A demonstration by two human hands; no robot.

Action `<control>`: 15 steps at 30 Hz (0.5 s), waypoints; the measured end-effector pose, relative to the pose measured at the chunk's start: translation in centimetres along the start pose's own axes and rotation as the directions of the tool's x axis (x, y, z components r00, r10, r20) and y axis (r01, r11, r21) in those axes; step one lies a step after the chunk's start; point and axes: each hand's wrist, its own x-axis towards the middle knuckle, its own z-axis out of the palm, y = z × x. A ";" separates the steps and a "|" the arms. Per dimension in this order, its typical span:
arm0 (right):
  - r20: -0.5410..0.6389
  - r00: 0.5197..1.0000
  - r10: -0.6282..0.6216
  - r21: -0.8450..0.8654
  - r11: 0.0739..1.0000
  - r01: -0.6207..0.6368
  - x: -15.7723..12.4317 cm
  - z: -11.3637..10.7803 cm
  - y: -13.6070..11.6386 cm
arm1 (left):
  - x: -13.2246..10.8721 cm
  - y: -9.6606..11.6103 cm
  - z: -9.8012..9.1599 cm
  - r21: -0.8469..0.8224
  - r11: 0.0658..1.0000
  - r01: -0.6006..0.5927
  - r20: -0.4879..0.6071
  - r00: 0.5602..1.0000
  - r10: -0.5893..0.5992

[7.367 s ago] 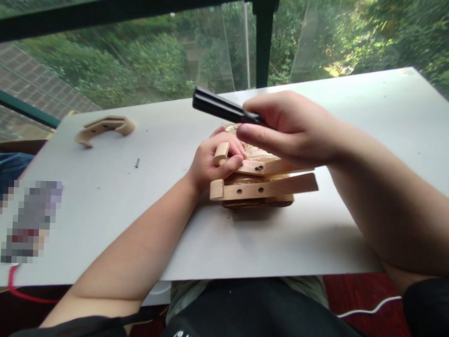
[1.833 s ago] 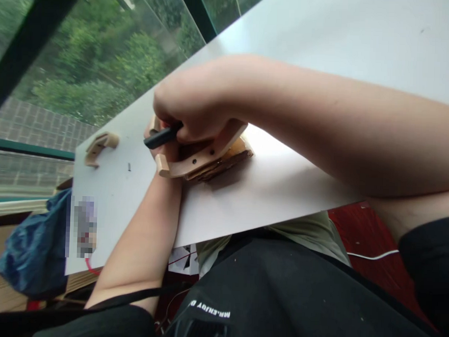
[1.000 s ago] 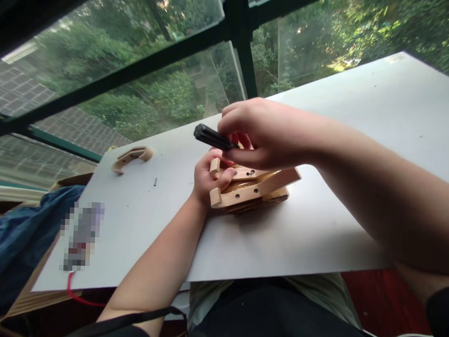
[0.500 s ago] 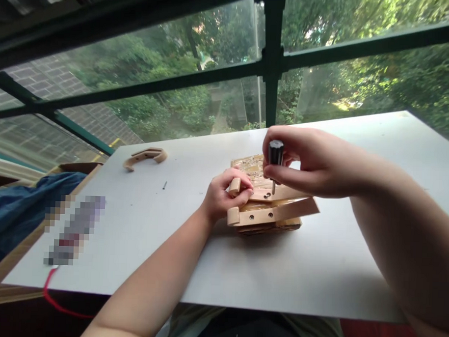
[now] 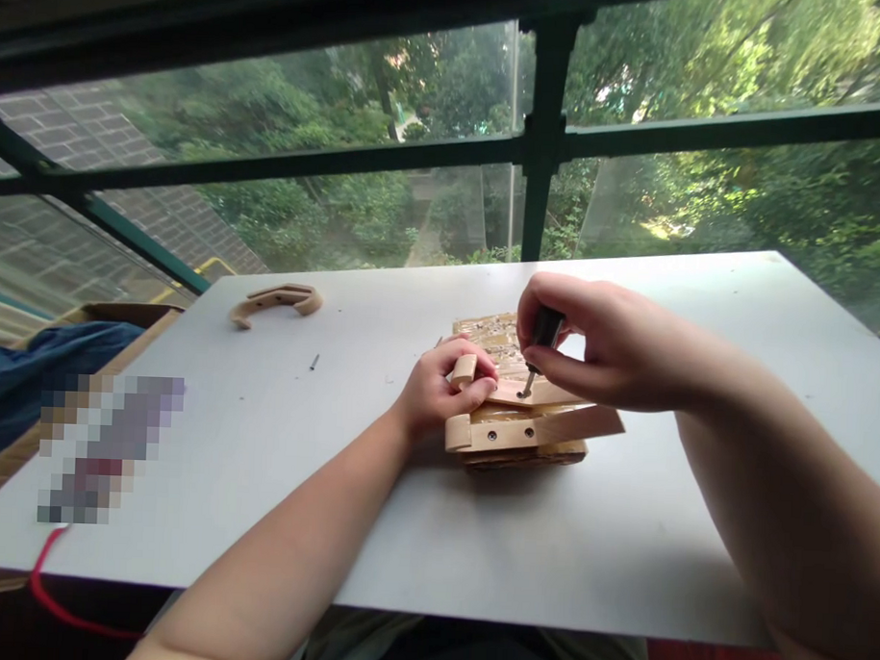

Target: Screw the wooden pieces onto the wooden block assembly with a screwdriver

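Observation:
My right hand (image 5: 580, 335) is closed round the black handle of a screwdriver (image 5: 546, 326). Its tip meets a screw in a wooden hook (image 5: 510, 390), the farther of two. My left hand (image 5: 442, 383) grips that hook near its curled end, fingers wrapped round it. The nearer wooden hook (image 5: 498, 435) lies alongside, with two dark screws in its holes. Both hooks rest on a block of cardboard wrapped in clear tape (image 5: 483, 329). Part of the farther hook is hidden by my right hand.
On the white table (image 5: 262, 459), a third wooden hook (image 5: 278, 303) lies at the back left, with a loose screw (image 5: 314, 362) nearer me. A blurred-out object with a red cord (image 5: 42, 576) lies at the left. Beyond that stands a cardboard box (image 5: 148, 315) holding blue cloth (image 5: 85, 346).
The screwdriver has come down onto the screw in the farther hook and now leans. The view has shifted slightly. My left hand keeps its grip.

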 end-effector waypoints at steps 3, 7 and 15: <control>0.009 1.000 -0.006 0.025 1.000 0.006 -0.1 0.0 -0.2 | 0.0 -0.2 0.1 0.008 1.000 -0.013 0.000 1.000 0.013; -0.008 1.000 0.009 0.039 0.999 -0.009 -0.2 -0.2 -0.4 | -0.1 -0.1 0.2 0.033 0.999 -0.019 -0.018 1.000 0.020; -0.008 1.000 0.024 0.042 0.999 -0.024 -0.2 -0.2 -0.5 | 0.0 0.4 0.1 0.030 1.000 0.010 -0.006 1.000 -0.010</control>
